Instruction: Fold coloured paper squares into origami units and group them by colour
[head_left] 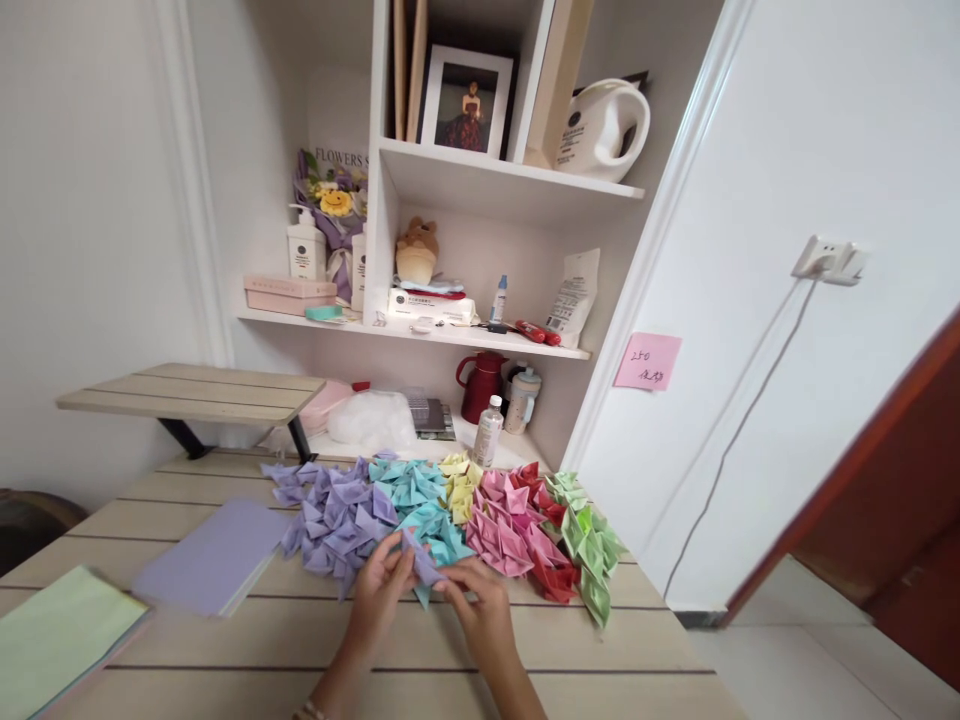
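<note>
Between my two hands is a small folded piece of purple paper (pixel 422 560), held over the near edge of the paper heap. My left hand (pixel 382 580) pinches its left end with thumb and fingers. At its right end, the fingertips of my right hand (pixel 478 597) close on it. Just beyond lie many folded paper boats, grouped by colour: purple boats (pixel 341 515), turquoise boats (pixel 411 485), yellow boats (pixel 460 485), pink boats (pixel 502 530), red boats (pixel 555 583) and green boats (pixel 592 545).
Left on the slatted table (pixel 420 680) lie a purple paper stack (pixel 214 555) and a light green paper stack (pixel 64 640). A small raised stand (pixel 195 390) is behind them. A clear bottle (pixel 488 433) stands behind the boats, before a white shelf unit (pixel 480 345).
</note>
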